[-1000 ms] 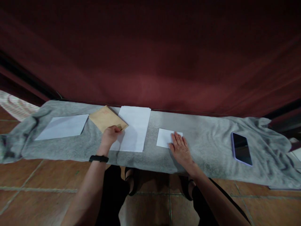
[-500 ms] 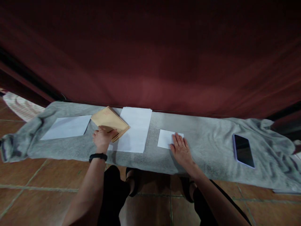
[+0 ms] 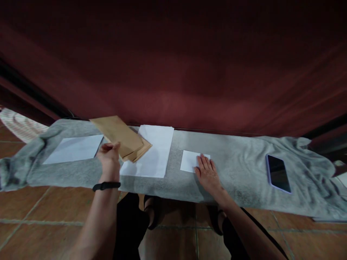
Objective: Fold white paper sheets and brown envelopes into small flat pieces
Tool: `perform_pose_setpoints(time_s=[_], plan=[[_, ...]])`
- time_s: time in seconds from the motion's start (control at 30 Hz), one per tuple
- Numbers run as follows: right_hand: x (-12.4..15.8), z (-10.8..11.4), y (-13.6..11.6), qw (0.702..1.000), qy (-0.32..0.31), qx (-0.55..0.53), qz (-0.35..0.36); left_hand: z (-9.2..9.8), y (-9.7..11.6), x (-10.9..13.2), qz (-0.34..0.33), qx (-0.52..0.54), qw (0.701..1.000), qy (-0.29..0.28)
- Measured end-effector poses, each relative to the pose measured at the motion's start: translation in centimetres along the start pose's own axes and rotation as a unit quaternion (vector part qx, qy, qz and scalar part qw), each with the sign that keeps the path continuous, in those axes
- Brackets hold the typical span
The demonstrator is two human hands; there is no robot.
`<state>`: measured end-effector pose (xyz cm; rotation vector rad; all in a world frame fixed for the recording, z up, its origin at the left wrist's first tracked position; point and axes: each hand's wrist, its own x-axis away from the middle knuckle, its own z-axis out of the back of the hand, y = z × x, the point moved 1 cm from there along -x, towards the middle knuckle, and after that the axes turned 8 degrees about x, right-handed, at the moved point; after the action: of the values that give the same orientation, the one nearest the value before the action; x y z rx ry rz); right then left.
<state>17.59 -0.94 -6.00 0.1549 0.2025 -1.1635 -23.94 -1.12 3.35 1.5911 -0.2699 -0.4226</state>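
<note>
My left hand (image 3: pixel 108 156) pinches the near edge of a brown envelope (image 3: pixel 119 133), which is lifted and tilted. Beneath it, the corner of more brown envelopes (image 3: pixel 145 148) shows, lying on a stack of white paper (image 3: pixel 158 151). My right hand (image 3: pixel 208 172) lies flat with its fingers stretched out over the right side of a small folded white paper (image 3: pixel 188 161). No object is gripped in that hand. The small paper rests flat on the grey cloth.
A grey cloth (image 3: pixel 233 155) covers the long, narrow bench. White paper (image 3: pixel 73 148) lies at its left, and a phone (image 3: pixel 278 173) in a purple case at its right. A dark red curtain-like surface (image 3: pixel 173 72) rises behind. Tiled floor (image 3: pixel 54 206) lies in front.
My left hand has gone from resting on the brown envelopes to raising the top one, up and leftward. My right hand has stayed on the small paper.
</note>
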Motion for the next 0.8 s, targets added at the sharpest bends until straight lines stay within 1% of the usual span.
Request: perform_pose_setpoints(time_s=[0.03,0.1,0.13,0.2,0.27,0.37,0.47,0.53,0.6,0.7,0.8], plan=[[0.0,0.0,0.0,1.0,0.0,0.0,0.0,-0.8,0.4,0.7,0.007,0.024,1.0,0.0],[-0.1,0.1,-0.1,1.0,0.001,0.001,-0.002,-2.5,0.8,2.5,0.031,0.044,0.998,-0.037],[-0.1,0.1,-0.2,1.0,0.003,0.002,-0.003,-3.4,0.8,3.6,0.053,0.059,0.995,-0.065],[-0.1,0.1,-0.3,1.0,0.006,0.004,-0.006,-5.2,0.4,6.2,0.156,0.142,0.965,-0.156],[-0.2,0.1,-0.3,1.0,0.005,0.004,-0.01,-6.7,-0.2,9.1,0.225,0.184,0.934,-0.209],[-0.5,0.3,-0.3,1.0,-0.003,-0.003,-0.014,-8.2,-1.2,13.3,0.279,0.182,0.901,-0.278],[-0.9,0.6,-0.6,1.0,-0.012,-0.025,-0.008,-9.0,-2.1,16.3,0.321,0.159,0.881,-0.308],[-1.1,0.7,-1.1,0.999,-0.016,-0.042,0.009,-9.2,-2.5,17.4,0.338,0.152,0.874,-0.315],[-1.0,0.8,-1.7,0.998,-0.016,-0.055,0.03,-9.4,-2.8,17.9,0.346,0.155,0.87,-0.315],[-0.8,0.7,-2.0,0.997,-0.009,-0.059,0.043,-9.5,-3.1,18.1,0.352,0.157,0.868,-0.313],[-0.6,0.5,-1.3,0.998,-0.004,-0.053,0.029,-9.6,-3.2,17.9,0.353,0.155,0.868,-0.313]])
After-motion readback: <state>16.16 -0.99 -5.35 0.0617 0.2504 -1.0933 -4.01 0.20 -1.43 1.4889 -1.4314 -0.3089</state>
